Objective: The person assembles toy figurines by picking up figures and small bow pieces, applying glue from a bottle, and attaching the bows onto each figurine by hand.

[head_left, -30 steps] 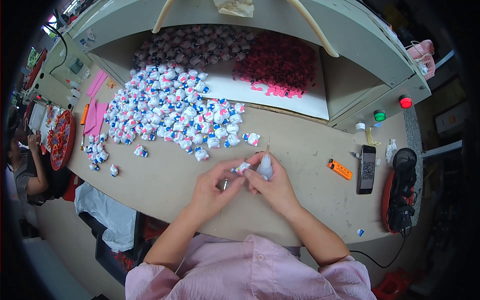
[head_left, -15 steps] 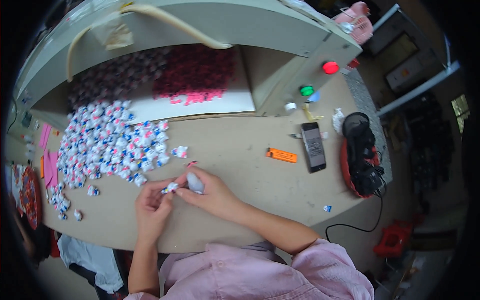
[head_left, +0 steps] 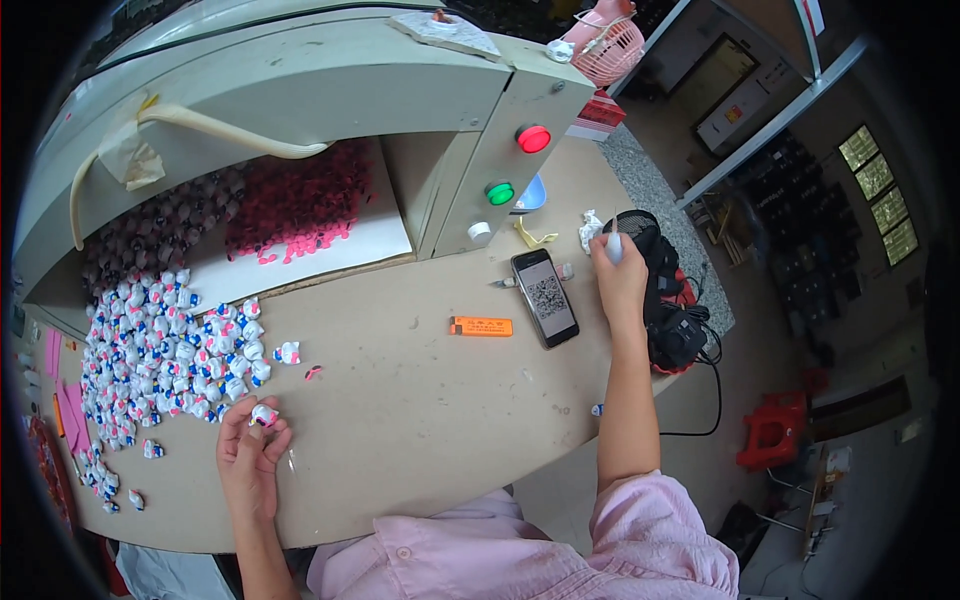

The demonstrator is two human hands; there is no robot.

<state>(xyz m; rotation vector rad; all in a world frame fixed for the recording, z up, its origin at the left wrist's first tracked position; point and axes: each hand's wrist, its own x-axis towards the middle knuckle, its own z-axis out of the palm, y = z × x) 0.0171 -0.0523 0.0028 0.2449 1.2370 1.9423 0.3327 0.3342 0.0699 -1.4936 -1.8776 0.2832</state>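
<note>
My left hand (head_left: 250, 455) holds a small white figurine (head_left: 264, 415) with pink and dark markings, pinched between thumb and fingers near the table's front. At the right, my right hand (head_left: 622, 285) is closed around a small whitish squeeze bottle (head_left: 614, 248) with a thin tip pointing up. This hand is beside a crumpled white tissue (head_left: 590, 230). A big pile of white, blue and pink figurines (head_left: 165, 360) lies left of and beyond my left hand. One figurine (head_left: 288, 352) sits apart from the pile, with a tiny pink piece (head_left: 313, 372) close by.
A grey machine housing shelters a white board (head_left: 390, 232) with many pink pieces (head_left: 300, 205). Its post carries a red button (head_left: 533, 138) and a green button (head_left: 500, 193). A phone (head_left: 546, 298), an orange block (head_left: 481, 327) and a red basket of black gear (head_left: 675, 335) lie rightward.
My hands have parted. The right one has carried the bottle far right toward the tissue, tip now up; the left still holds the figurine. The whole view has shifted.
</note>
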